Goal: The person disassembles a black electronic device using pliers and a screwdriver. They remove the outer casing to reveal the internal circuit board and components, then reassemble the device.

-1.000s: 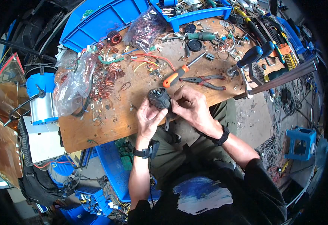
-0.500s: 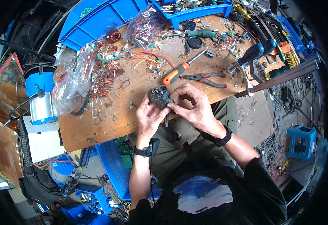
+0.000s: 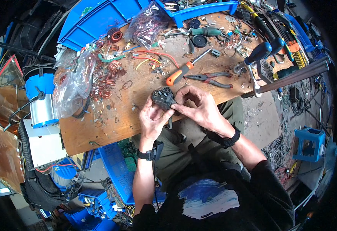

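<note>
A small dark part (image 3: 163, 98) with round metal-ringed openings on top is held just above the near edge of the workbench; its exact kind does not show. My left hand (image 3: 153, 119) closes round its left and lower side, thumb pressed against it. From the right, my right hand (image 3: 197, 107) pinches its lower right corner between thumb and fingers. A short dark strip hangs below the part. Just beyond my hands lie an orange-handled screwdriver (image 3: 180, 74) and a pair of pliers (image 3: 211, 79) with dark red and grey grips, jaws pointing left.
Copper coils (image 3: 108, 81) and a clear plastic bag (image 3: 73, 89) cover the bench's left side. A bench vise (image 3: 258, 69) and several tools stand at the right. Blue bins (image 3: 107, 24) line the back. A green-handled screwdriver (image 3: 207, 32) lies among scraps. A blue crate (image 3: 116, 173) sits below the bench.
Both hands keep their hold on the dark part. The right fingers shift slightly at its corner, and the part tilts a little. The tools on the bench stay put.
</note>
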A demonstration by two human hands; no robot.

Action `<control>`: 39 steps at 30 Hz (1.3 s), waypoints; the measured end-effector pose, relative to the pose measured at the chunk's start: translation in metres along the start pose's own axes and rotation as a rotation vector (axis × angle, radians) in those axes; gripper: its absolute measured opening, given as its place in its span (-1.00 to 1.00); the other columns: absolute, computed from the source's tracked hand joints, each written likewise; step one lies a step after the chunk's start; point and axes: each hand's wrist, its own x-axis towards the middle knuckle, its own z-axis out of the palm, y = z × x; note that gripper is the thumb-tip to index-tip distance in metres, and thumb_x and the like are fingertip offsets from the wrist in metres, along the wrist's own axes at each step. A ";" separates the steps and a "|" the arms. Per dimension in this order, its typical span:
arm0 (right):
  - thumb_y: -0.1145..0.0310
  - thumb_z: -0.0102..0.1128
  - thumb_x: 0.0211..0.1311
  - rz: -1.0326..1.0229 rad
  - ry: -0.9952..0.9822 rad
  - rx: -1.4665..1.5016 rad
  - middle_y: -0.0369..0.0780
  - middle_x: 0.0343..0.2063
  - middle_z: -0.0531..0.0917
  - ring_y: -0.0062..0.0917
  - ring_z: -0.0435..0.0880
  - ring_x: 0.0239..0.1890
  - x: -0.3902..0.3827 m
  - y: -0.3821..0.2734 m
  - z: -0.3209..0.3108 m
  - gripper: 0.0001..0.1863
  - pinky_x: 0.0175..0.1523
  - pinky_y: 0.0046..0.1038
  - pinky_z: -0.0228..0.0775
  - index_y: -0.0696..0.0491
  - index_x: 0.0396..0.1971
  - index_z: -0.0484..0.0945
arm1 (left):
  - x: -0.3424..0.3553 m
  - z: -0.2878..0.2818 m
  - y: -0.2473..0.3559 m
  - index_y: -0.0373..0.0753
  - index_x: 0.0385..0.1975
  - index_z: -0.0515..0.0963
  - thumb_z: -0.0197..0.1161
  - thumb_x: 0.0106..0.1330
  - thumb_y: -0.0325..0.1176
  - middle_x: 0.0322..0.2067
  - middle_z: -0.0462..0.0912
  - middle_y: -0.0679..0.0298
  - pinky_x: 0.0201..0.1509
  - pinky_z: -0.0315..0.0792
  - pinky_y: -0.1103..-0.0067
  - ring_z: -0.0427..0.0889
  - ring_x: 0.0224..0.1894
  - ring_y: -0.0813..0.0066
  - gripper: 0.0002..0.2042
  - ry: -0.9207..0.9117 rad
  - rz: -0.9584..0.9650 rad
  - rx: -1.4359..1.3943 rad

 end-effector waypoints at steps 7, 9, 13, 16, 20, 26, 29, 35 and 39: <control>0.45 0.45 0.32 0.094 -0.141 -0.007 -0.35 -0.23 0.60 -0.72 0.54 -0.13 0.006 -0.006 -0.010 -0.74 0.08 -0.53 0.48 0.17 -0.09 0.58 | -0.001 -0.001 0.000 -0.34 0.40 0.31 0.43 0.23 -0.71 0.27 0.52 0.10 0.41 0.46 0.39 0.54 0.29 0.36 -0.30 -0.007 -0.013 -0.001; 0.45 0.44 0.32 0.096 -0.165 -0.027 -0.35 -0.24 0.59 -0.72 0.54 -0.14 0.008 -0.007 -0.011 -0.75 0.07 -0.53 0.48 0.17 -0.10 0.58 | -0.001 0.000 0.001 -0.34 0.40 0.31 0.44 0.23 -0.69 0.27 0.52 0.10 0.42 0.45 0.39 0.54 0.29 0.36 -0.29 -0.001 -0.013 -0.009; 0.45 0.43 0.33 0.080 -0.182 -0.043 -0.36 -0.26 0.58 -0.72 0.53 -0.15 0.009 -0.004 -0.013 -0.77 0.04 -0.53 0.48 0.17 -0.12 0.57 | -0.001 -0.001 -0.001 -0.34 0.40 0.32 0.44 0.23 -0.69 0.27 0.52 0.11 0.42 0.45 0.39 0.54 0.29 0.35 -0.30 -0.011 -0.011 0.003; 0.42 0.47 0.29 -0.047 -0.152 -0.064 -0.35 -0.34 0.58 -0.72 0.52 -0.25 0.009 0.003 -0.011 -0.78 -0.10 -0.53 0.48 0.15 -0.19 0.58 | 0.000 -0.002 -0.001 -0.34 0.39 0.32 0.44 0.23 -0.70 0.27 0.51 0.10 0.42 0.45 0.38 0.54 0.29 0.35 -0.30 -0.014 -0.007 0.017; 0.46 0.52 0.20 -0.023 0.025 0.112 -0.30 -0.35 0.63 -0.64 0.59 -0.29 0.004 0.008 0.000 -0.77 -0.14 -0.48 0.51 0.15 -0.23 0.63 | 0.000 -0.001 0.000 -0.35 0.37 0.33 0.44 0.23 -0.70 0.27 0.51 0.10 0.42 0.46 0.38 0.55 0.28 0.35 -0.32 -0.003 -0.018 0.011; 0.54 0.54 0.11 -0.410 0.165 -0.247 -0.20 -0.29 0.66 -0.46 0.68 -0.27 -0.004 0.012 0.006 -0.70 -0.11 -0.43 0.55 0.13 -0.15 0.67 | 0.001 0.002 0.000 -0.35 0.36 0.34 0.43 0.24 -0.70 0.24 0.54 0.09 0.39 0.49 0.40 0.57 0.25 0.35 -0.34 0.020 -0.003 0.004; 0.54 0.54 0.10 -0.386 0.211 -0.236 -0.19 -0.31 0.66 -0.43 0.68 -0.27 -0.007 0.012 0.012 -0.71 -0.12 -0.42 0.54 0.13 -0.17 0.66 | 0.000 0.006 0.004 -0.35 0.36 0.34 0.42 0.25 -0.69 0.21 0.57 0.09 0.37 0.51 0.41 0.60 0.22 0.36 -0.35 0.027 -0.027 -0.020; 0.52 0.54 0.12 -0.333 0.182 -0.237 -0.19 -0.30 0.68 -0.44 0.68 -0.27 -0.004 0.007 0.010 -0.74 -0.12 -0.42 0.53 0.14 -0.21 0.64 | 0.000 0.006 0.005 -0.35 0.35 0.33 0.41 0.27 -0.69 0.18 0.58 0.09 0.35 0.52 0.42 0.62 0.19 0.38 -0.36 0.039 -0.020 -0.006; 0.52 0.54 0.12 -0.329 0.200 -0.229 -0.20 -0.31 0.68 -0.46 0.68 -0.27 -0.005 0.009 0.010 -0.74 -0.11 -0.43 0.54 0.15 -0.21 0.65 | 0.001 0.007 0.005 -0.36 0.35 0.33 0.41 0.27 -0.70 0.18 0.58 0.09 0.35 0.52 0.42 0.61 0.19 0.37 -0.36 0.041 -0.021 -0.001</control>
